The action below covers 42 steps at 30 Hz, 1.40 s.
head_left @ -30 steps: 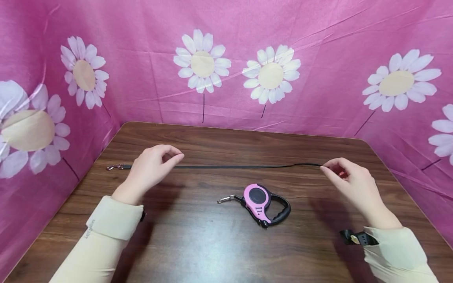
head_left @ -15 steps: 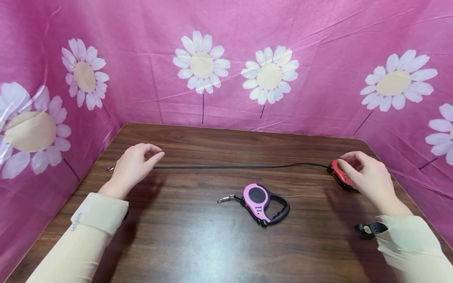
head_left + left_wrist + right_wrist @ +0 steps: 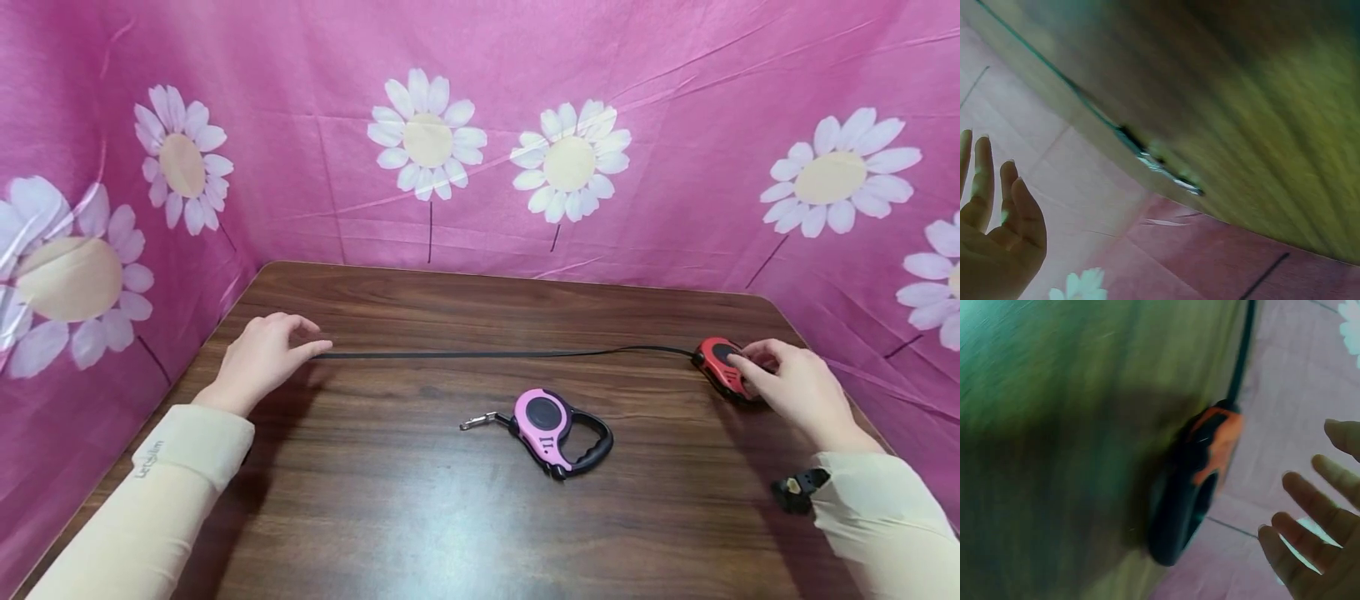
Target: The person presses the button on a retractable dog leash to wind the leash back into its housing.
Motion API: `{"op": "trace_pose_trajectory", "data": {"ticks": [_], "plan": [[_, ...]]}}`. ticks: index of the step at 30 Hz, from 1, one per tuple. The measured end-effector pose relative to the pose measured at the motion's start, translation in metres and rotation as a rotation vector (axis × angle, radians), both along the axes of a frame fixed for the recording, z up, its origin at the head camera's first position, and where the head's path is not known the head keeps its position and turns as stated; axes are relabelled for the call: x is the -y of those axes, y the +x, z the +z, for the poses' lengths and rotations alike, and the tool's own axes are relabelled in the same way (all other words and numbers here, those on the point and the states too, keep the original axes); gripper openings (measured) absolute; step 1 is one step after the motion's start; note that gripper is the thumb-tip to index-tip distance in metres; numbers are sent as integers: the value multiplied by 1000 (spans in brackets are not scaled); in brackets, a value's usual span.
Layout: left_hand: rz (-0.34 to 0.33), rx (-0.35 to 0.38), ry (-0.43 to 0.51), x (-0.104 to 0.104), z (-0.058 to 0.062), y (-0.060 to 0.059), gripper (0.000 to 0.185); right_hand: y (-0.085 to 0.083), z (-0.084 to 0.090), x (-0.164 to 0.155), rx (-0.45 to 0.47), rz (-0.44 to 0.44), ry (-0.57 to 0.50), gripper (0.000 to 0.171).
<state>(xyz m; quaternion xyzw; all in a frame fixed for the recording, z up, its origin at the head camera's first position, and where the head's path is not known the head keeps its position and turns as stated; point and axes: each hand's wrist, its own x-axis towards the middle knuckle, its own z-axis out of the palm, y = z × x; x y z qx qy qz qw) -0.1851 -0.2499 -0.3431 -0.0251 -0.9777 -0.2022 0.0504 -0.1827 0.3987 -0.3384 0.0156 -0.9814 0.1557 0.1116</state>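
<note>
Surface (image 3: 420, 517): one dark wood-grain top, enclosed at the back and both sides by pink daisy-print cloth (image 3: 675, 100).

Retractable leashes, counted: two. The pink leash (image 3: 558, 429) lies near the middle with its strap wound in and only its clip showing. The red leash (image 3: 722, 367) lies at the right end of the surface, its black strap (image 3: 495, 354) drawn out in a straight line leftward across the wood.

Metal clips: two. One is on the pink unit; the other, the strap's end clip (image 3: 1160, 170), lies on the wood near the left edge, seen only in the left wrist view.

Hands: two. The left hand (image 3: 262, 358) hovers over the strap's left end, fingers relaxed and straight, holding nothing. The right hand (image 3: 791, 387) sits beside the red housing, fingertips at its top; the right wrist view shows the fingers spread and clear of it, so nothing is grasped.

Risk, as judged: with both ends free, an unlocked reel could retract and whip the clip across the surface. The red housing also sits near the right edge, where a nudge could tip it off.
</note>
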Motion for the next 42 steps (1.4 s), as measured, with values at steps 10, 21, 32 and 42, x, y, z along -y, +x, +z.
{"op": "trace_pose_trajectory", "data": {"ticks": [10,21,32,42], "plan": [[-30,110,-82,24,-10,-7,59,0,-27,-22,98,72,50,49],[-25,178,-125,45,-25,-13,53,5,-38,-34,168,75,78,57],[-2,242,-152,65,-30,-14,30,-1,-44,-32,255,116,104,46],[20,332,-162,70,-32,-10,33,-3,-40,-24,365,101,126,43]]}}
